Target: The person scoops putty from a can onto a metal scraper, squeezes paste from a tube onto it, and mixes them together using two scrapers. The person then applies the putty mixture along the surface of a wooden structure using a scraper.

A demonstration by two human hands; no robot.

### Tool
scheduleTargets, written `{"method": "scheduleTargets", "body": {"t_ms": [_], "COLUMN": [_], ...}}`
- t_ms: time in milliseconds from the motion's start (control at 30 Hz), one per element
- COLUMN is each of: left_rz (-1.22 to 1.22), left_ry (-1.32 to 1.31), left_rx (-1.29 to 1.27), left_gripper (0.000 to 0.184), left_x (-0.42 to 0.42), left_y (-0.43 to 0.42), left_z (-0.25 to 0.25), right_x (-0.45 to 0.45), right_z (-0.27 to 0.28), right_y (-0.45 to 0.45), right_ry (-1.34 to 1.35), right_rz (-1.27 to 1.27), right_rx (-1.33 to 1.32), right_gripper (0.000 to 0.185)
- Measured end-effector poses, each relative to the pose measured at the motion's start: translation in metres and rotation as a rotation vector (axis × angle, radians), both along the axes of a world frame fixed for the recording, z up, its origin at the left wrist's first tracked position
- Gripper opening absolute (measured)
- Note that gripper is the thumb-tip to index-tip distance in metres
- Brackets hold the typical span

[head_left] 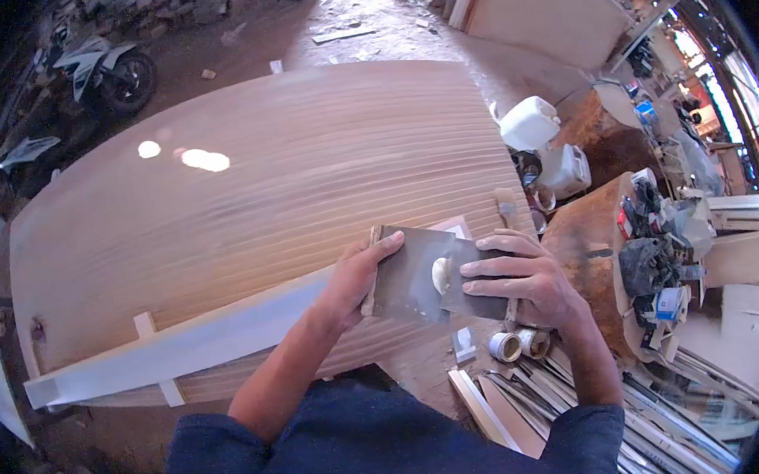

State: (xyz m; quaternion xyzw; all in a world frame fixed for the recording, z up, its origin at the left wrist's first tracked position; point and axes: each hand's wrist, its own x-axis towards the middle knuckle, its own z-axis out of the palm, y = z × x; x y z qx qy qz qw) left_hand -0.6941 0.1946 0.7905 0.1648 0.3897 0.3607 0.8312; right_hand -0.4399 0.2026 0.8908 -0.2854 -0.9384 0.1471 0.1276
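A dark flat board (pixel 405 275) with a wooden edge is held at its left side by my left hand (pixel 356 283), thumb on top. My right hand (pixel 525 279) grips a thin dark plate (pixel 474 305), its fingers spread across the top of it. A pale lump of paste (pixel 441 277) lies between board and plate. Both are above the near right part of a wide ribbed wooden panel (pixel 285 164). A long white strip (pixel 201 349) lies along the panel's near side, left of my hands.
A brush (pixel 506 207) lies at the panel's right edge. Two open tins (pixel 505 346) stand near my right forearm, above long metal and wood strips (pixel 627 431). White jugs (pixel 529 123) stand at the right; a motorcycle (pixel 108 71) is at the back left.
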Motion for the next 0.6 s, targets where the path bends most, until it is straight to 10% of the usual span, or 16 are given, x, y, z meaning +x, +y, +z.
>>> {"method": "scheduleTargets", "body": {"t_ms": [133, 333, 533, 600], "left_rz": [0.126, -0.037, 0.014, 0.017], "left_ry": [0.005, 0.130, 0.186, 0.241], "left_rx": [-0.002, -0.012, -0.121, -0.123], "left_gripper": [0.033, 0.045, 0.040, 0.039], "left_x": [-0.023, -0.048, -0.050, -0.052], "left_y": [-0.023, -0.083, -0.094, -0.094], "left_z": [-0.048, -0.176, -0.210, -0.218], "right_x": [0.054, 0.029, -0.005, -0.011], "right_z": [-0.058, -0.166, -0.209, -0.214], "right_y": [0.005, -0.009, 0.001, 0.003], "right_ry": [0.020, 1.325, 0.017, 0.008], "right_rz": [-0.305, -0.907, -0.474, -0.494], "right_rx": [-0.342, -0.976, 0.073, 0.103], "right_gripper": [0.026, 0.035, 0.042, 0.046]}}
